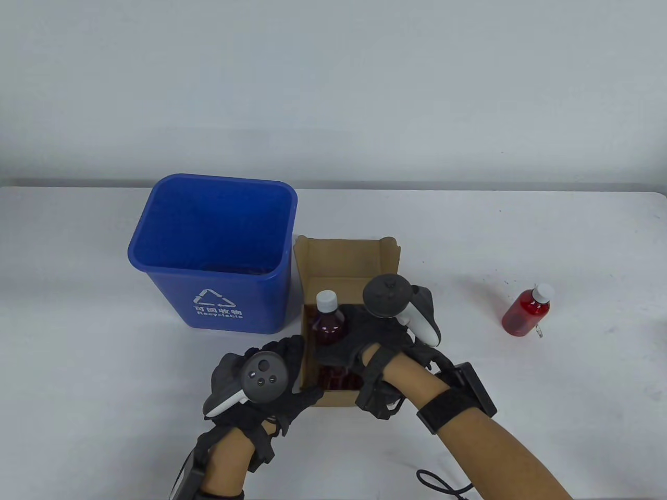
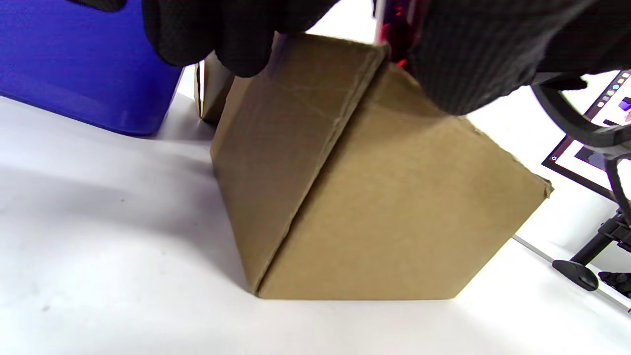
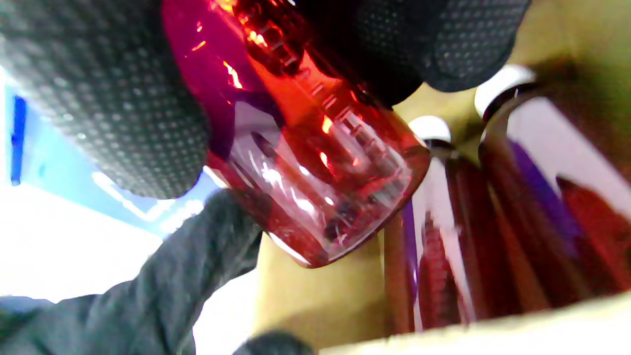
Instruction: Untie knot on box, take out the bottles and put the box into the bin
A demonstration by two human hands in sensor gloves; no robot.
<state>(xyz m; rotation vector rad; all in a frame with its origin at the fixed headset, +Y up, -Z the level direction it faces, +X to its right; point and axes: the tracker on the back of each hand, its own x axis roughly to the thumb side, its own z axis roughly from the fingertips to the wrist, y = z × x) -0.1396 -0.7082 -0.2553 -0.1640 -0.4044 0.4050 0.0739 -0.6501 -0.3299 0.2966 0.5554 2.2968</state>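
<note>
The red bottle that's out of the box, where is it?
In the table view, the red plastic bottle with a white cap lies alone on the white table, far right of the open brown cardboard box.

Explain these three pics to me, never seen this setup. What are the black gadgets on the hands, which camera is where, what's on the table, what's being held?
No robot here: two human hands in black sensor gloves. The round gadgets are trackers strapped to the backs of the hands; the fingers stay free.

The table view looks down from above. The other two views come from cameras on each wrist, so they sit very close and tilted.

On the white table stand a blue recycling bin and, to its right, an open cardboard box. One red bottle already stands out on the table.

The right hand grips a red bottle with a white cap over the box; its wrist view shows more bottles inside. The left hand holds the box's near left corner.
</note>
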